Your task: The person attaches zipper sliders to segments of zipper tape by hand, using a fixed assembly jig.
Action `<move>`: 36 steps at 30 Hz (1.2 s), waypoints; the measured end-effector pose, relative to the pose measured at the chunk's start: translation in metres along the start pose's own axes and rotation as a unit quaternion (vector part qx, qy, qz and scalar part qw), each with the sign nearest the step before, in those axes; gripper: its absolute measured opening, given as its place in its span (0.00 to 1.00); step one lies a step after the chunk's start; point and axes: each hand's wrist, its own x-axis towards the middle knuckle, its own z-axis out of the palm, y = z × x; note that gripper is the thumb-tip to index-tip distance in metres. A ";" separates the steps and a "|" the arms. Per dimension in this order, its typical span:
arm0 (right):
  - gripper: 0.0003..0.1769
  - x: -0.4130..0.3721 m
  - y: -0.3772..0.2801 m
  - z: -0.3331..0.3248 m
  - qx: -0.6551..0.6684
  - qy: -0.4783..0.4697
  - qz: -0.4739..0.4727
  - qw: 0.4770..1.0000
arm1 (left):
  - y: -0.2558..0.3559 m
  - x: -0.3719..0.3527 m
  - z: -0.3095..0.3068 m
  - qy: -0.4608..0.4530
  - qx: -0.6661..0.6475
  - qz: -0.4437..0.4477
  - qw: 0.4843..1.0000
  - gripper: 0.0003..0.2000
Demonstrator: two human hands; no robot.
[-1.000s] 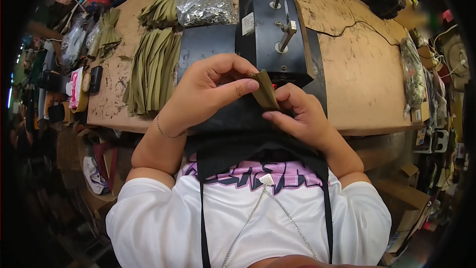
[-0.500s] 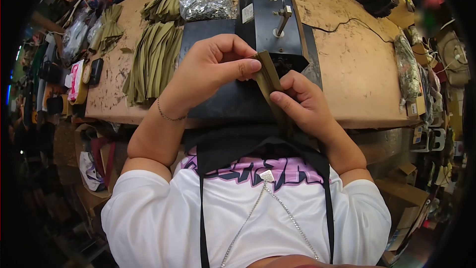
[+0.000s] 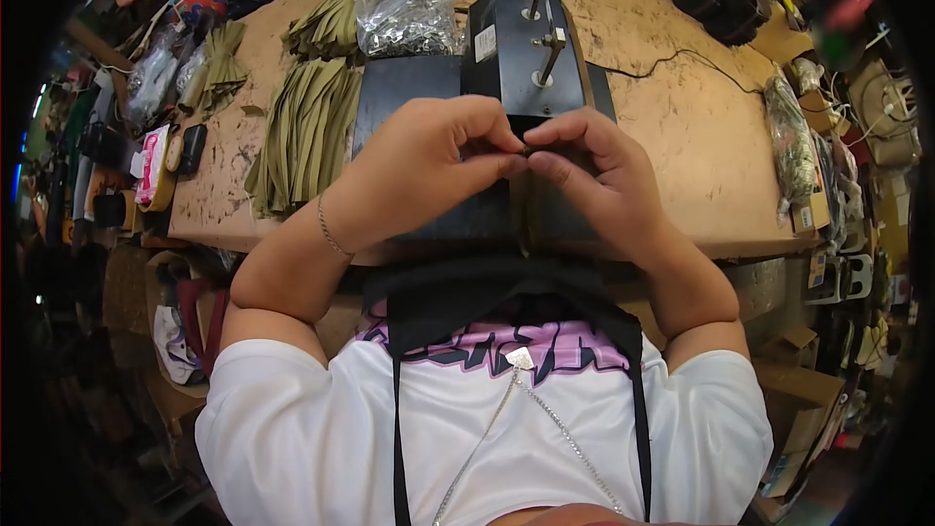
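"While the left hand [image 3: 429, 166] and right hand [image 3: 609, 170] meet, what is the finger position?"

"Both pinched nearly closed, thumb against forefinger, on a green strip [image 3: 524, 214] hanging between the machine [image 3: 511, 63] and the apron [image 3: 453, 302]."

"Which markings show?"

"White label [image 3: 485, 43] on the machine, print too small to read; shirt lettering [image 3: 575, 351], partly covered, not legible."

"Container contents?"

"Clear bag [image 3: 407, 15]: silver metal pieces. Location: against the far strip bundle [image 3: 331, 19]."

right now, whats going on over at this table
The person's left hand and right hand together pinch an olive strip. It hangs below them, on the near side of a black machine. More olive strips lie to the left on the table, near a clear bag of small metal pieces.
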 end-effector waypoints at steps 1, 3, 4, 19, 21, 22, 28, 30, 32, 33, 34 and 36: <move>0.08 0.000 -0.001 -0.002 -0.009 -0.003 0.011 1.000 | -0.003 0.000 0.002 0.013 0.041 0.031 0.999 0.05; 0.07 0.000 0.003 -0.003 -0.019 0.004 0.010 1.000 | -0.008 0.001 0.008 0.041 0.109 0.092 0.989 0.06; 0.06 0.000 0.009 -0.004 -0.019 0.014 0.000 1.000 | -0.009 0.002 0.011 0.057 0.137 0.121 0.982 0.06; 0.10 -0.009 0.024 -0.006 0.172 0.059 0.086 0.980 | -0.029 0.008 0.028 -0.001 -0.179 -0.109 0.978 0.06; 0.11 -0.009 0.025 -0.005 0.186 0.058 0.087 0.977 | -0.031 0.007 0.027 -0.016 -0.213 -0.130 0.968 0.07; 0.11 -0.009 0.025 -0.004 0.187 0.056 0.086 0.977 | -0.031 0.006 0.026 -0.019 -0.227 -0.138 0.964 0.08; 0.13 -0.011 0.026 -0.005 0.184 0.046 0.085 0.978 | -0.029 0.004 0.027 -0.019 -0.247 -0.145 0.958 0.08; 0.14 -0.012 0.027 -0.006 0.176 0.043 0.084 0.980 | -0.028 0.003 0.027 -0.017 -0.249 -0.140 0.958 0.08; 0.15 -0.013 0.025 -0.002 0.197 0.021 0.088 0.976 | -0.028 0.003 0.027 -0.016 -0.246 -0.134 0.960 0.07; 0.15 -0.013 0.024 0.000 0.207 0.008 0.090 0.974 | -0.028 0.002 0.027 0.011 -0.256 -0.107 0.961 0.07; 0.16 -0.016 0.024 0.001 0.210 -0.018 0.096 0.973 | -0.030 0.000 0.027 0.039 -0.265 -0.079 0.960 0.07; 0.16 -0.021 0.032 -0.002 0.158 -0.081 0.115 0.977 | -0.032 -0.004 0.021 0.114 -0.292 -0.004 0.950 0.07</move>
